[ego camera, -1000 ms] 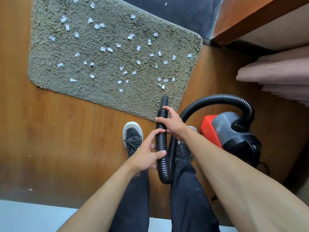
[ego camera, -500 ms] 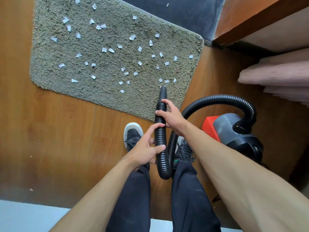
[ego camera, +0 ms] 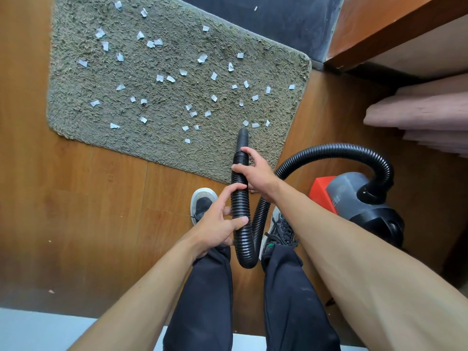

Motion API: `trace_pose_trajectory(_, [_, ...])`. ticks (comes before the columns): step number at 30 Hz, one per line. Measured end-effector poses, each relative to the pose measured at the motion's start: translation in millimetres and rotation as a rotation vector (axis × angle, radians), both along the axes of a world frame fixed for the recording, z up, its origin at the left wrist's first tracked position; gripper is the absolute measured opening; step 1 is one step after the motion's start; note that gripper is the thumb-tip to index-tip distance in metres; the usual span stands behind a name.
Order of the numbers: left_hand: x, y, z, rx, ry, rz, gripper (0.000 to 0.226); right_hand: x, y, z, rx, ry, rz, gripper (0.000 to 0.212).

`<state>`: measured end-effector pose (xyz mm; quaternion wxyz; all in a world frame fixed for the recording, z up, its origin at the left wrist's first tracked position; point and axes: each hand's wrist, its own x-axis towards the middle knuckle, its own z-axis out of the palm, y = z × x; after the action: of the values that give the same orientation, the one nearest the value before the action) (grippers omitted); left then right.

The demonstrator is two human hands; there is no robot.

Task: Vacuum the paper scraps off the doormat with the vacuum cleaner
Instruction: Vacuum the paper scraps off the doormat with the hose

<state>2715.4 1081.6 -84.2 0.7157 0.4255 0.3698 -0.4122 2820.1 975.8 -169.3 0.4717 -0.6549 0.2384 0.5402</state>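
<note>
Black corrugated hose [ego camera: 239,198] is clasped by both hands: right hand [ego camera: 255,173] nearer the nozzle [ego camera: 242,139], left hand [ego camera: 219,224] behind. Paper scraps [ego camera: 255,125] lie just ahead along its axis on the doormat [ego camera: 76,117].

Ahead of your grip on the hose [ego camera: 240,198], the mat [ego camera: 162,138] lies open, only paper scraps [ego camera: 192,114] on it. To its right, the vacuum cleaner [ego camera: 362,206] and a hose loop block passage. Behind it, your shoes [ego camera: 202,205] crowd the floor.

Bright, even light; fisheye-warped edges
</note>
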Motion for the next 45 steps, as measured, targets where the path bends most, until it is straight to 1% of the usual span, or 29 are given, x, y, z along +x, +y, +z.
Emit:
trace_pose_trajectory(4, [3,3,0,-0.017,-0.020,-0.007,0.060,2,1,-2,-0.002,-0.042,-0.026,0.059])
trace_pose_trajectory(11, [11,15,-4,0.022,-0.052,-0.063,0.060,10,13,-5,-0.013,-0.067,-0.018,0.057])
trace_pose_trajectory(15, [12,21,-4,0.035,-0.053,-0.089,0.061,9,14,-2,-0.023,-0.045,-0.056,0.058])
trace_pose_trajectory(19, [17,18,-1,-0.001,-0.049,-0.112,0.060,7,4,1,-0.029,-0.022,-0.114,0.057])
trace_pose_trajectory(24, [23,10,-1,-0.022,-0.050,-0.114,0.060,9,-8,0,-0.067,-0.042,-0.165,0.057])
trace_pose_trajectory(35, [40,17,-3,0.033,-0.085,-0.245,0.060,12,-7,-4,-0.093,-0.070,-0.285,0.054])
trace_pose_trajectory(41, [54,23,5,0.032,-0.068,-0.220,0.061,26,-2,-2,-0.053,-0.058,-0.296,0.050])
trace_pose_trajectory(45, [63,20,5,0.028,-0.050,-0.214,0.061,32,-5,-5,-0.056,-0.049,-0.296,0.054])
